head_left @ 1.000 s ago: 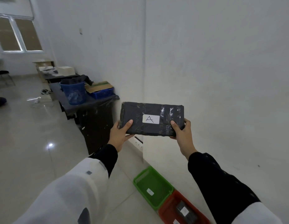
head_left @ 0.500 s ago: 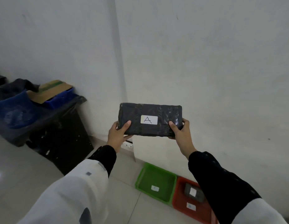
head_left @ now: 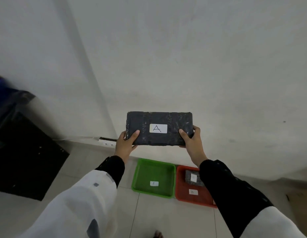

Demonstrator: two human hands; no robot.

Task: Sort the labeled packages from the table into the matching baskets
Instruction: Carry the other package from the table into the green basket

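A black wrapped package [head_left: 159,121] with a white label reading A is held flat in the air in front of me. My left hand [head_left: 126,145] grips its left end and my right hand [head_left: 192,141] grips its right end. Below it on the floor stands a green basket [head_left: 153,177] with a small white tag, nothing else inside. Right beside it is a red basket [head_left: 192,198] holding a small dark package [head_left: 192,178]; my right sleeve covers part of this basket.
A white wall [head_left: 166,57] rises just behind the baskets. A black table draped in dark plastic [head_left: 25,155] stands at the left. A power strip [head_left: 106,140] lies at the wall's foot. Pale floor tiles [head_left: 166,217] spread before the baskets.
My view has swung right and downward, so the baskets now lie right under the package. The table has slid to the left edge. Both hands keep the same hold.
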